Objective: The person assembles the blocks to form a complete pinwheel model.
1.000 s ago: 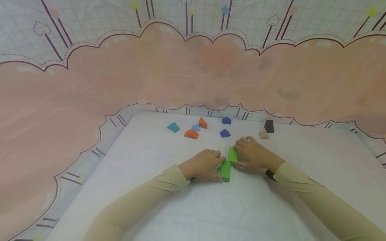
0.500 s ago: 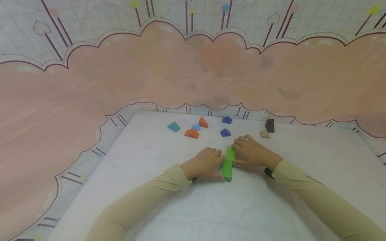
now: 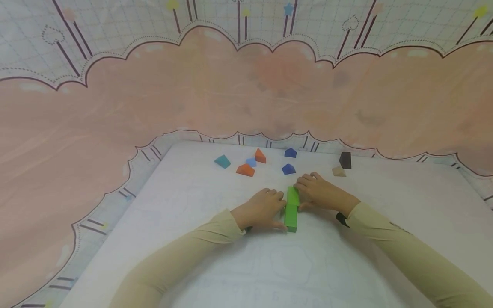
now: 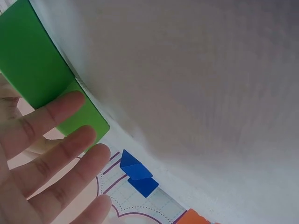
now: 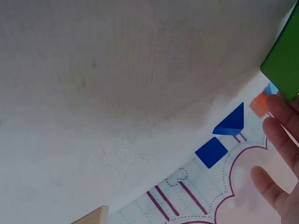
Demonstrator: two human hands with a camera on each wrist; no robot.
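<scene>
Two green blocks lie end to end on the white tabletop in the head view: a near green block (image 3: 291, 219) and a lighter far green block (image 3: 293, 196). My left hand (image 3: 261, 209) is at their left side, its thumb at the near block's front corner and its index finger close to the joint. In the left wrist view the fingers (image 4: 70, 105) are extended and spread against the green. From the other side my right hand (image 3: 321, 192) touches the far block with fingertips and thumb. A green block (image 5: 286, 60) also shows at the right wrist view's edge.
Behind the hands lie a teal block (image 3: 222, 161), two orange blocks (image 3: 245, 170), a light blue block (image 3: 251, 162) and two dark blue blocks (image 3: 289, 169). A black block (image 3: 345, 160) and a tan block (image 3: 339, 171) are farther right. A patterned cloth (image 3: 246, 94) hangs behind.
The far green block has slid left with my right hand and the near one slightly right, so their ends now nearly line up. The other blocks stay in place.
</scene>
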